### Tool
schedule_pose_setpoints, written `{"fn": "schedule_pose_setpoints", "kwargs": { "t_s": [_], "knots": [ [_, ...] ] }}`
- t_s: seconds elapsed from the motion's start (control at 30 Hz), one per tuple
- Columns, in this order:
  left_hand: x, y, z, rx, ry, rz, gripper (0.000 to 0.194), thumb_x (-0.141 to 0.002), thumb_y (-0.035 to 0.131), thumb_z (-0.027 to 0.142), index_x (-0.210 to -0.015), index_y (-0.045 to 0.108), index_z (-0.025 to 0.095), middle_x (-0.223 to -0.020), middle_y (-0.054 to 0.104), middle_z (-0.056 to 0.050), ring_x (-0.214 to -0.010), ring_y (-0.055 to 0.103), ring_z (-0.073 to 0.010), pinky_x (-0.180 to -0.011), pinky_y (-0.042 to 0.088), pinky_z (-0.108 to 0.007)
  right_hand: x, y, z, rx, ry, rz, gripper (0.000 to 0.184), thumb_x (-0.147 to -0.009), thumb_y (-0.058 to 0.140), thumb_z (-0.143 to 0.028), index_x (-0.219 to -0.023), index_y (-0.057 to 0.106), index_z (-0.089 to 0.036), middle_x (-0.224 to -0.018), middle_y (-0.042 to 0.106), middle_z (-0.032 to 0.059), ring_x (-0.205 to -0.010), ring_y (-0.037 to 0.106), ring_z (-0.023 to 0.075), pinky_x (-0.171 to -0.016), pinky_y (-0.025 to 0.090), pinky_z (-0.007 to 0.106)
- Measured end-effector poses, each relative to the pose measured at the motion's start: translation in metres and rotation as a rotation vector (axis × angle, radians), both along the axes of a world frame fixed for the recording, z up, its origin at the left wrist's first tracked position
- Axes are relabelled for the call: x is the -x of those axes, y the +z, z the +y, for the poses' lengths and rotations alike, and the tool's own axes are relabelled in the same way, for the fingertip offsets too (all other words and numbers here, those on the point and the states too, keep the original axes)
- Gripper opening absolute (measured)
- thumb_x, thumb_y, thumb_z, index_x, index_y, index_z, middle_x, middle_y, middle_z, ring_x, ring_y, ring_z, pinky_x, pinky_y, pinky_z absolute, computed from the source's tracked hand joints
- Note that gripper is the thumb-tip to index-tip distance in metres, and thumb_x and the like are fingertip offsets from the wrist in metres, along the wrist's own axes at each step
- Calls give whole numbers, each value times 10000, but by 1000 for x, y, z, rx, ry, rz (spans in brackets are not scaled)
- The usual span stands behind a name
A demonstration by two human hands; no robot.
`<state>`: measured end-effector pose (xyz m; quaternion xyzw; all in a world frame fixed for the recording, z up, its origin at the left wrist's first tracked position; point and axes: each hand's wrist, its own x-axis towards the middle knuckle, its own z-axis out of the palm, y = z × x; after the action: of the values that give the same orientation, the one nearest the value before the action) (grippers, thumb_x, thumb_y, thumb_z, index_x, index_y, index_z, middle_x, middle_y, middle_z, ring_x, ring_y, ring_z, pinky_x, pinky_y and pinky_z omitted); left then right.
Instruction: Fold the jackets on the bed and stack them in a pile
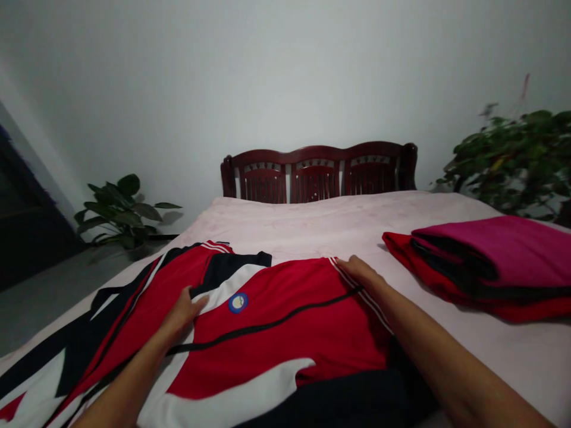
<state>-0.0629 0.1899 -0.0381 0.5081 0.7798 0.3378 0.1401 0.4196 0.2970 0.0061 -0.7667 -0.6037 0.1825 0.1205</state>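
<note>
Red, white and navy fabric jacket with a dark front zip (289, 297) lay across the near middle of the bed, its zip line running from left to right, slightly raised at the right. The bare left hand (190, 306) had hold of it at the left, the thumb on top of the white panel and the other fingers partly hidden by the cloth. The bare right hand (359, 270) was closed on the far right corner, gripping the edge with thin white stripes. Between the hands, nearer the left one, sat a round blue and white badge (238, 303).

Just left of the jacket was a second garment in red, navy and white cloth (173, 279), spread toward the near left. On the right, apart from the jacket, a folded magenta cloth (513, 244) rested on a folded bright red cloth (468, 306), with dark fabric showing between them. Under everything was a pale pink bedsheet (339, 226), reaching to a carved dark red wooden headboard (314, 172) at the far side. Leafy green plants stood at the far left (120, 208) and far right (517, 160)
</note>
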Motion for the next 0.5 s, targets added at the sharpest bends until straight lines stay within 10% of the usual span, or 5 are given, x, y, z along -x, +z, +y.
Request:
{"fn": "schedule_pose_setpoints", "kwargs": {
  "t_s": [0.17,0.5],
  "knots": [
    [-8,6,1,-42,-33,153,374,-879,527,421,-1127,639,164,-1044,731,-131,-1003,695,-307,-807,527,-359,14,-20,4,-12,37,-27,434,-837,581,-486,-1095,705,-159,-1141,725,172,-1040,691,292,-795,512,330],
    [-70,54,62,-176,68,562,668,-927,508,414,-1505,351,118,-1448,447,-273,-1283,494,-427,-979,440,-540,-67,17,21,-303,-185,38,569,-919,433,-412,-1378,534,-91,-1350,605,219,-1237,586,314,-973,463,369]
  ]
}}
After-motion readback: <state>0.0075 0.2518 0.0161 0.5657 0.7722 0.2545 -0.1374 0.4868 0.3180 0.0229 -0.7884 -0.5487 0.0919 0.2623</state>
